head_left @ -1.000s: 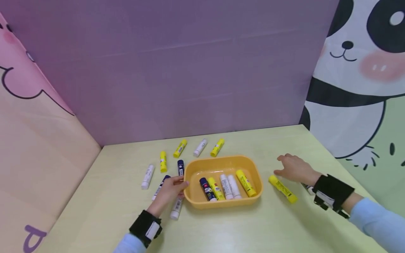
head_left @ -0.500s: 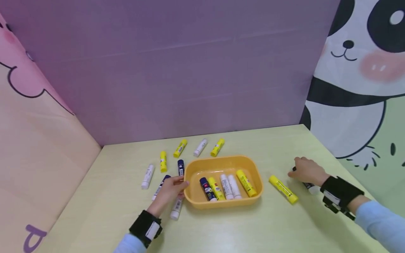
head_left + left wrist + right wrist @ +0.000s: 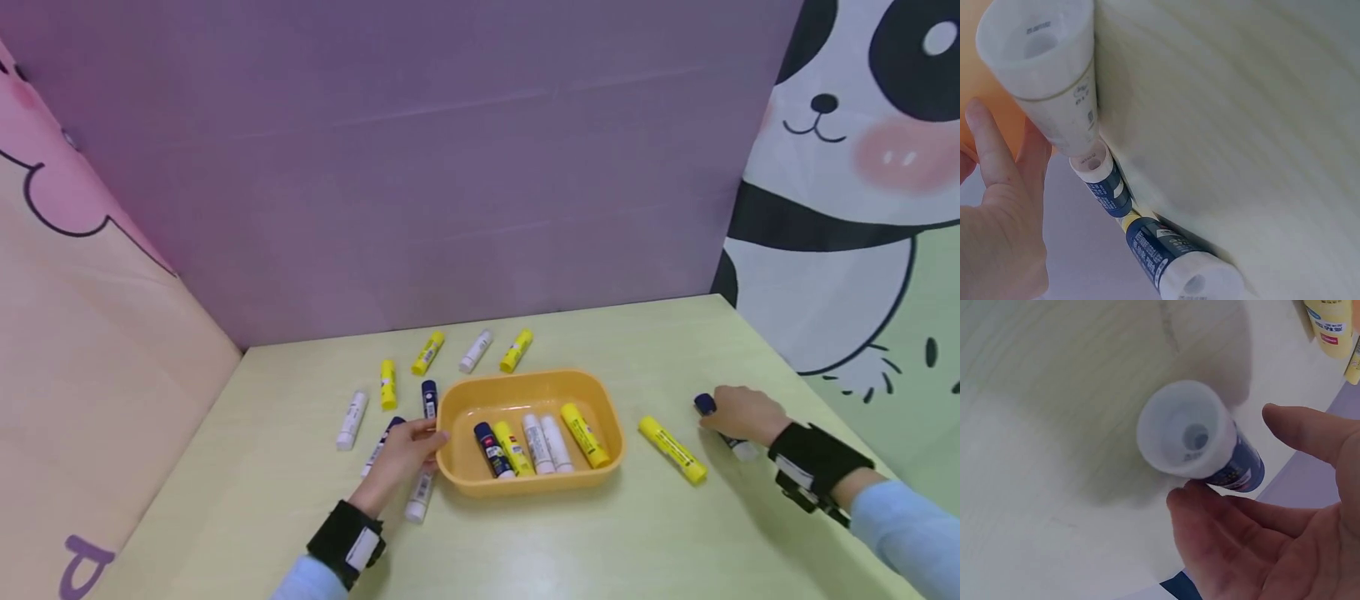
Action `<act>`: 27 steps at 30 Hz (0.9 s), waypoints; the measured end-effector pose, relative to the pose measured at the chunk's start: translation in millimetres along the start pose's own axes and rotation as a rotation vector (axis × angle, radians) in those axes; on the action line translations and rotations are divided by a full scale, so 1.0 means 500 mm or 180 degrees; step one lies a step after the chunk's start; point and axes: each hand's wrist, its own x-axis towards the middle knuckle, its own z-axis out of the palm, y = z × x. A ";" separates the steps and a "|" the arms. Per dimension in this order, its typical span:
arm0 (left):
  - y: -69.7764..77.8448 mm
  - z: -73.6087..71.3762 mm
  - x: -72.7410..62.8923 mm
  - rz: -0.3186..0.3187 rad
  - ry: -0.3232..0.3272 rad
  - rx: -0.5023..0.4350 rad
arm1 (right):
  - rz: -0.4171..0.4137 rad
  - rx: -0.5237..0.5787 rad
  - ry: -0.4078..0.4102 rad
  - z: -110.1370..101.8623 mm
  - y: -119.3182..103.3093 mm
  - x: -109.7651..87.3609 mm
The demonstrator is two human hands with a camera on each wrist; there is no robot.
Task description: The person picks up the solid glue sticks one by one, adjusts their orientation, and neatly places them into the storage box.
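At the left end of the yellow-orange tray, my left hand pinches the rim, thumb on the inner side. Two white, one dark blue and two yellow glue sticks lie in the tray. My right hand is around a dark blue glue stick with a white base, lying on the table. In the right wrist view its thumb stands apart from that glue stick, while the fingers lie close along the other side; contact is unclear. Between tray and right hand lies a yellow glue stick.
A white glue stick and dark blue ones lie beside my left hand, partly covered. Further left is another white glue stick. Several yellow and white ones lie behind the tray. A purple panel rises behind the table.
My right hand has moved right, past the yellow glue stick, and down to the dark blue one. The left hand and tray have stayed in place.
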 end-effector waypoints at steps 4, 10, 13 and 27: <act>-0.001 0.001 -0.002 0.0035 -0.0009 -0.0012 | -0.0031 -0.0011 0.0011 0.004 0.005 0.006; -0.002 0.001 0.000 0.0005 -0.0003 0.0013 | -0.0042 0.0026 0.0059 0.010 0.007 0.007; -0.001 0.001 0.001 0.0009 -0.0005 0.0024 | -0.0069 0.0022 0.0083 0.010 0.008 0.005; -0.002 0.003 -0.004 0.0003 -0.0009 0.0059 | -0.0184 -0.0004 0.0112 0.004 0.005 0.008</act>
